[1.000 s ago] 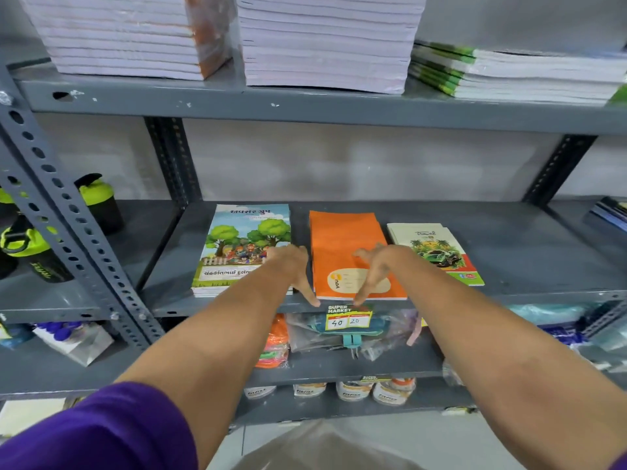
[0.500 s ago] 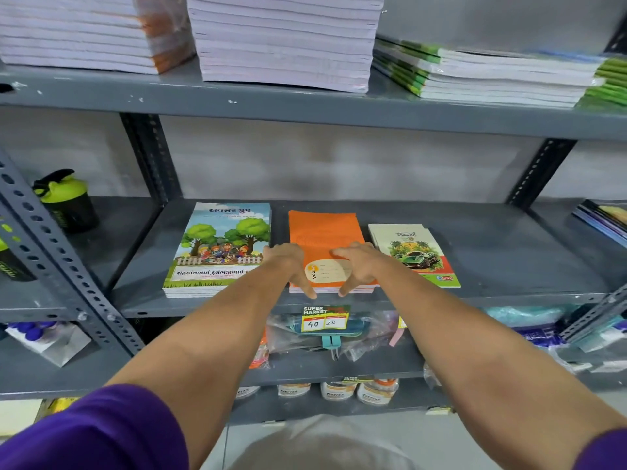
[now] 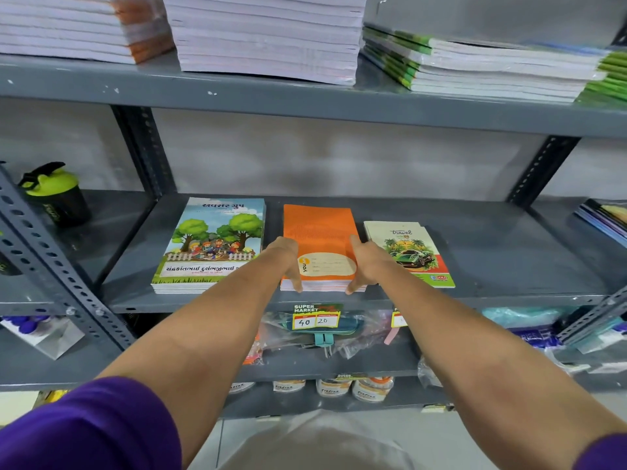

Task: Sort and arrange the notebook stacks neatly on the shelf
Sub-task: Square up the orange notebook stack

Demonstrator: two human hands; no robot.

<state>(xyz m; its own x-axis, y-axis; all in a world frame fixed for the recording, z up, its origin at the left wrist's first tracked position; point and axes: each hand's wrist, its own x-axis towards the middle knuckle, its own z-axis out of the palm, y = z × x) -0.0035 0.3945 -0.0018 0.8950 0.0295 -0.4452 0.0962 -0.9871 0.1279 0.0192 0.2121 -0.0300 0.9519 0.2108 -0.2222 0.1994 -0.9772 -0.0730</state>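
Note:
An orange notebook stack lies in the middle of the grey shelf. My left hand presses flat against its left side and my right hand against its right side, fingertips down at the front corners. To the left lies a stack with a trees-and-children cover. To the right lies a thin stack with a green car cover, partly under my right hand.
The upper shelf carries tall white stacks and green-edged notebooks. A green-lidded black bottle stands at far left. More books lie at far right. Bagged goods and a price tag hang below.
My hands have slid apart from the stack's front to its two sides, squeezing it between them. The orange stack sits a little further back and squarer.

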